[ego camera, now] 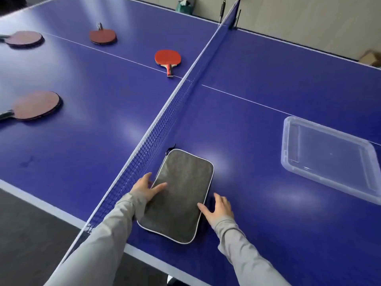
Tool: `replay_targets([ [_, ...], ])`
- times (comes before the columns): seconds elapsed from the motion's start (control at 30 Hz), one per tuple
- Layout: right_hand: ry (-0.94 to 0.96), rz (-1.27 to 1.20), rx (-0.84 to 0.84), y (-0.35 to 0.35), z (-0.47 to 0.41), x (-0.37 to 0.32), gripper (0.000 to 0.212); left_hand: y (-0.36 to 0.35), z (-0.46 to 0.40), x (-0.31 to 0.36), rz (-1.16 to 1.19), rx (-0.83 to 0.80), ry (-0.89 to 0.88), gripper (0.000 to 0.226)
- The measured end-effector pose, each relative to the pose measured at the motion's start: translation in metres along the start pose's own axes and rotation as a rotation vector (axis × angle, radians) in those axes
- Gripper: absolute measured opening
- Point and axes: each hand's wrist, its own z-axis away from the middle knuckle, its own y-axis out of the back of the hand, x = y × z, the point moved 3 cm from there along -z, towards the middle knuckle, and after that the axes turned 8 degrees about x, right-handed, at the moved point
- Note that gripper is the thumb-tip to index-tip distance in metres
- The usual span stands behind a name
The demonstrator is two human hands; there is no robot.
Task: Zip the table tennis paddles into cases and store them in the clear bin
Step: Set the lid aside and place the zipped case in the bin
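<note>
A grey paddle case (181, 195) with a white rim lies flat on the blue table just right of the net. My left hand (147, 187) rests on its left edge, thumb lying on the top face. My right hand (217, 207) touches its right edge with spread fingers. A clear bin (288, 162) stands empty at the right. Left of the net lie several paddles: a bright red one (168, 57) near the net, one (102, 36) farther back, one (24, 38) at far left, one (38, 105) at the near left.
The net (165, 124) runs diagonally across the blue table (257, 69), between the case and the paddles. The table's near edge is close to my arms. A green object (185, 6) and a cardboard box (370, 57) sit beyond the far side.
</note>
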Motion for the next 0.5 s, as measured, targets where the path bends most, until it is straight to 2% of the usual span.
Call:
replay_targets([
  [0.2,-0.031,0.022,0.015,-0.015,-0.007,-0.018,0.071,-0.017,-0.020,0.005,-0.018,-0.058,-0.017,0.084],
  [0.37,-0.058,-0.214,-0.001,-0.017,-0.003,-0.022,0.066,-0.020,-0.023,0.003,0.050,-0.053,0.011,0.081],
  [0.5,-0.073,-0.327,-0.031,-0.006,0.001,-0.028,0.067,-0.021,-0.018,0.011,0.251,-0.046,0.056,0.075],
])
